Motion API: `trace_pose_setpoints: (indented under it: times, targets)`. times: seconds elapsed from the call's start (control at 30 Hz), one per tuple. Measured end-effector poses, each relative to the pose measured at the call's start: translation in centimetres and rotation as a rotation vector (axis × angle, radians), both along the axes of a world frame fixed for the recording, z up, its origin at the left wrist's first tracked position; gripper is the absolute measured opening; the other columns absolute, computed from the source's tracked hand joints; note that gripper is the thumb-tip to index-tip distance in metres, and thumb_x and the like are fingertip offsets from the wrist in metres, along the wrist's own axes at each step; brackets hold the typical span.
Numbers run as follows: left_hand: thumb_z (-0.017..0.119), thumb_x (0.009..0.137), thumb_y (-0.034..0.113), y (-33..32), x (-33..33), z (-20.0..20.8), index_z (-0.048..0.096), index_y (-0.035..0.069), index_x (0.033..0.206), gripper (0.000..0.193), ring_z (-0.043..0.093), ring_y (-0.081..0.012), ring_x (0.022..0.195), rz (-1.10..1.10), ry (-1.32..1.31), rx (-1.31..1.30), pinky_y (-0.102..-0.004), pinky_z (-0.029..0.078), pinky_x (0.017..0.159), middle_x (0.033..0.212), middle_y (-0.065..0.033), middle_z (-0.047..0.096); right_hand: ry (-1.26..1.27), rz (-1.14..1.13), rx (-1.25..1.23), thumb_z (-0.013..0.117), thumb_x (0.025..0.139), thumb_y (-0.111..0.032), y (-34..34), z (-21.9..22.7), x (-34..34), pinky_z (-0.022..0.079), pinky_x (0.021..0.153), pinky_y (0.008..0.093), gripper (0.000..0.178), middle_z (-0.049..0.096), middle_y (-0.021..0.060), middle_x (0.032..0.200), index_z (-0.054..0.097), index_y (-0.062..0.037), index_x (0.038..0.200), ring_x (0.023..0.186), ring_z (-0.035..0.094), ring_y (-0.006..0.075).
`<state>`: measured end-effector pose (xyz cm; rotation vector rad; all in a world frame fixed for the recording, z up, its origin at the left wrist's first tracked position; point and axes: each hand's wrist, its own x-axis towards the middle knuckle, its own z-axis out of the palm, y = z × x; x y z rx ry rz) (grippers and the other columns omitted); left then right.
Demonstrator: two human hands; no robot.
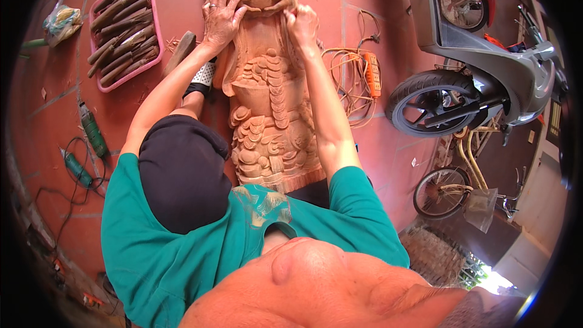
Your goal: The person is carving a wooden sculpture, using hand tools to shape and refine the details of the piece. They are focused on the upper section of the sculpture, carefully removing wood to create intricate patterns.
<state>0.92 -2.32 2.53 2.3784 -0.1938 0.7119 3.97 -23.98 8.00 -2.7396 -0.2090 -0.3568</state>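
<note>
A long carved wooden sculpture point(267, 109) lies on the floor between my legs, covered with rounded relief and strands of coin-like discs. My left hand point(223, 19) rests on its far left edge, fingers spread, a ring on one of them. Opposite it, at the far right edge beside a carved band, my right hand point(302, 26) is closed with its fingers curled in. Whatever it may hold is hidden by the fingers. Left of the sculpture, near my shoe point(203, 76), lies a wooden mallet-like piece point(180, 53) among shavings.
A pink tray point(159, 35) full of wooden-handled tools stands at the left. Two green power tools point(92, 129) with cords lie nearer. To the right are an orange power strip point(371, 75) with tangled cable, a grey motorbike point(504, 79) and a bicycle point(446, 191). A plastic bag point(62, 22) sits far left.
</note>
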Motion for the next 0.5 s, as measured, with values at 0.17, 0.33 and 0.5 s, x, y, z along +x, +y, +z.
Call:
trace_pose_setpoints:
  times: [0.17, 0.33, 0.5]
  targets:
    - [0.060, 0.095, 0.032, 0.9, -0.4, 0.2, 0.057, 0.021, 0.135, 0.042, 0.044, -0.0265, 0.127, -0.012, 0.021, -0.023, -0.0453, 0.029, 0.106, 0.136, -0.0048, 0.050, 0.103, -0.019, 0.088, 0.075, 0.081, -0.017, -0.5, 0.8, -4.2, 0.050, 0.070, 0.0474, 0.017, 0.065, 0.0206, 0.080, 0.068, -0.0015, 0.078, 0.076, 0.065, 0.0390]
    - [0.060, 0.094, 0.032, 0.4, -0.3, 0.2, 0.057, 0.021, 0.134, 0.042, 0.044, -0.0267, 0.127, -0.001, 0.029, -0.013, -0.0451, 0.029, 0.106, 0.136, -0.0047, 0.050, -0.025, -0.017, 0.012, 0.074, 0.080, -0.016, 0.7, 0.4, -0.4, 0.051, 0.071, 0.0476, 0.017, 0.064, 0.0207, 0.081, 0.067, -0.0010, 0.078, 0.078, 0.065, 0.0393]
    - [0.061, 0.094, 0.032, 0.1, -0.3, 0.2, 0.057, 0.021, 0.134, 0.041, 0.045, -0.0258, 0.126, -0.010, 0.019, -0.026, -0.0446, 0.030, 0.104, 0.135, -0.0046, 0.051, -0.029, -0.025, 0.045, 0.075, 0.080, -0.017, 0.1, -0.2, 0.5, 0.051, 0.071, 0.0471, 0.018, 0.064, 0.0197, 0.082, 0.066, -0.0013, 0.078, 0.078, 0.064, 0.0386]
